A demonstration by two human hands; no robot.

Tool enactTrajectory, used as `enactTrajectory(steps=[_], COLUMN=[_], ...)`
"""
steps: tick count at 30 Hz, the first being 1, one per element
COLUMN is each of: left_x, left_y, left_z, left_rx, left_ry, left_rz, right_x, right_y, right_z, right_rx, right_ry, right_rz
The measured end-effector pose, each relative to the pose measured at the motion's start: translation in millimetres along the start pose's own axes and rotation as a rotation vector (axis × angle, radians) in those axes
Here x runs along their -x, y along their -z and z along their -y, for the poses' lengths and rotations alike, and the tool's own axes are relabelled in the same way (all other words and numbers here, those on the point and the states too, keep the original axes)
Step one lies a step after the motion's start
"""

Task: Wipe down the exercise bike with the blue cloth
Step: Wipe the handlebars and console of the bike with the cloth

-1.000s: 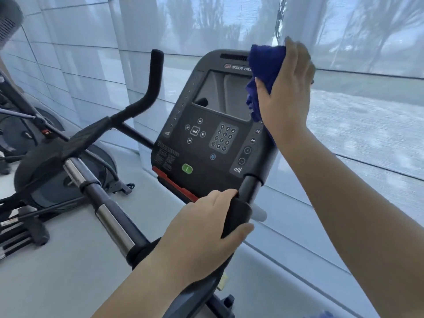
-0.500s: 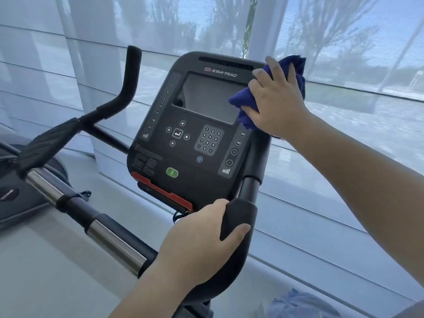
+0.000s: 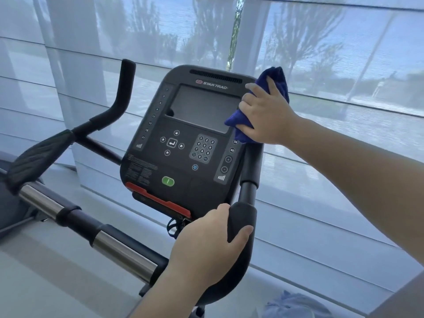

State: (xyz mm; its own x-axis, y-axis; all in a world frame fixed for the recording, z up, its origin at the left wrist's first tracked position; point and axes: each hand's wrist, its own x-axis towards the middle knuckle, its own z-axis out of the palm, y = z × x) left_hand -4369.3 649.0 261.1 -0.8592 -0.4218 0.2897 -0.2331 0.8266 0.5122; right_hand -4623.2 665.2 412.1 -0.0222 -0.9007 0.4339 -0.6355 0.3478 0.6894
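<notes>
The head view, the only one, looks down over the front of the exercise bike (image 3: 119,253), whose dark console (image 3: 183,171) stands tilted back toward the person in front of a shaded window (image 3: 344,53). The right hand (image 3: 268,115) reaches in from the right with its fingers curled round the bunched blue cloth (image 3: 278,81) and presses it against the console's upper right edge, just beside the right side of the screen (image 3: 202,109). One fold of the cloth sticks up above the knuckles and another pokes out below the hand, overlapping the screen's lower right corner. The left hand (image 3: 206,244) is wrapped round the padded bend of the right handlebar (image 3: 243,216) below the console, thumb across its front, and seems to be steadying the bike. What the next stroke turns on is this: almost the whole console face lies to the left of and below the cloth, with its long axis running from the top vent down to the red ledge (image 3: 158,199). The cloth hand is much the nearer of the two, so I judge a sweep leftward across the screen, then down over the keypad (image 3: 203,149), would cover it without the left hand leaving its grip. The upright left handlebar (image 3: 124,88) is well apart from both hands. A pale blue bundle (image 3: 296,304) lies at the bottom edge, too blurred to identify.
</notes>
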Motion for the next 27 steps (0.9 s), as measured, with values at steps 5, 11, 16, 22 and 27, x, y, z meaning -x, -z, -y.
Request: enactTrajectory(steps=[5,11,16,22,27], left_x=[0,2,1,2,2], left_y=[0,0,-1,0,1], left_z=[0,-1,0,0,-1], left_rx=[-0.003,-0.016,-0.008,0.001,0.009], left_ry=[0.0,0.0,0.0,-0.006,-0.005], left_rz=[0.0,-0.016,-0.007,-0.005,0.0], right_x=[-6,-24,-18,-11,-24], right_y=[4,7,4,0,12], right_z=[-12,-10,-11,-13,-19], right_rx=[0.078,0.133,0.079,0.073,0.041], right_ry=[0.141,0.181,0.205,0.275,0.304], right_rz=[-0.002,0.013,-0.041,-0.063,-0.053])
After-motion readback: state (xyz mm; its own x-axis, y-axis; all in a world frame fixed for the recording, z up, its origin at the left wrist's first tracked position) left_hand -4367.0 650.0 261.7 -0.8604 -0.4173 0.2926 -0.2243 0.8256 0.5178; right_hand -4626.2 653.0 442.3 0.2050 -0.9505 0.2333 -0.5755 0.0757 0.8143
